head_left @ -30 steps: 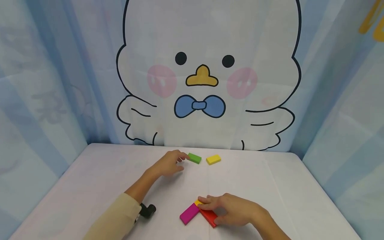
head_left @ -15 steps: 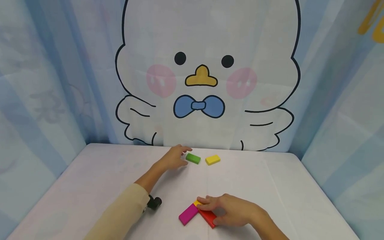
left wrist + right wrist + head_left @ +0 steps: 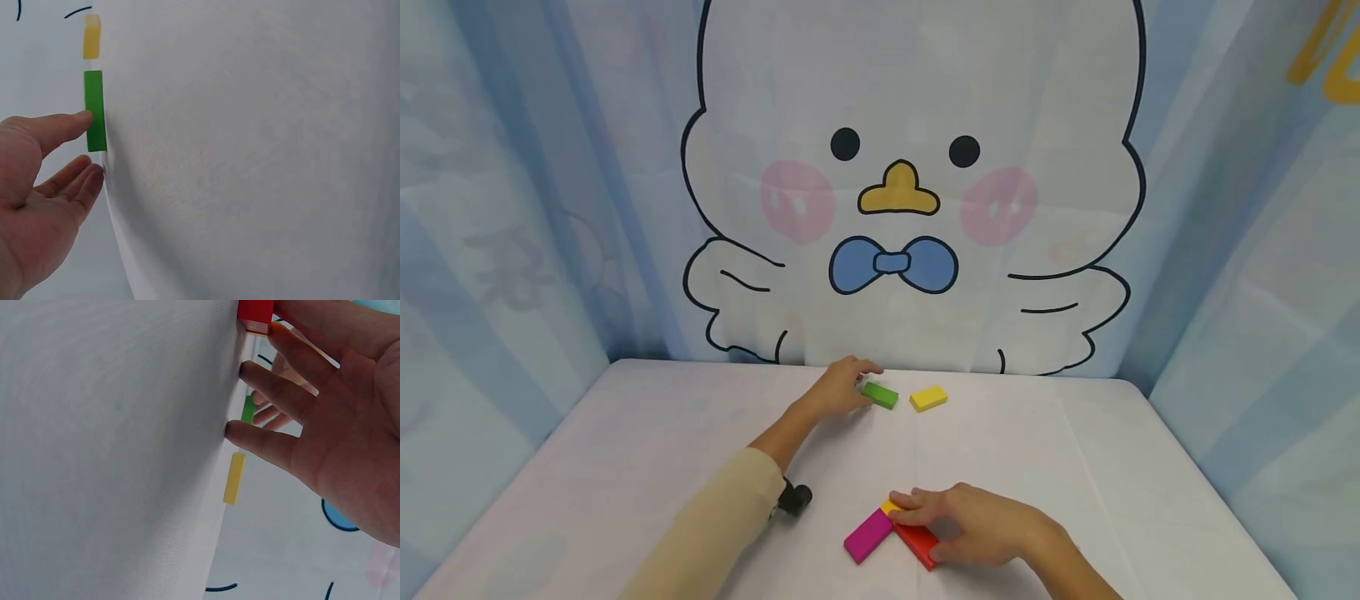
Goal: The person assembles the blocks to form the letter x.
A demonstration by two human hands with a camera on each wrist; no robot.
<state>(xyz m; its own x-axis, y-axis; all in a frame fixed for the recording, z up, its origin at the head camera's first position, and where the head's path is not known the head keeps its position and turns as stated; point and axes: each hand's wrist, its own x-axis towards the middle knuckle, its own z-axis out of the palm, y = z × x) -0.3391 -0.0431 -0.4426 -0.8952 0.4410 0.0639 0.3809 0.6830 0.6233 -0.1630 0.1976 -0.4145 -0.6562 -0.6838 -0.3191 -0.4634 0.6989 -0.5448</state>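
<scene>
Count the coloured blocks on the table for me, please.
5 visible: green block at the left hand; far yellow block beside it; magenta block, red block and a mostly hidden yellow block under the right hand. More may be hidden.

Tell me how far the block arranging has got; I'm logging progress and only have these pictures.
Done: a magenta block, a red block and a small yellow piece sit together at the near edge, under the right hand. In hand: the left hand touches the green block with thumb and fingers. Left: the green block and the yellow block, both apart from the group.
</scene>
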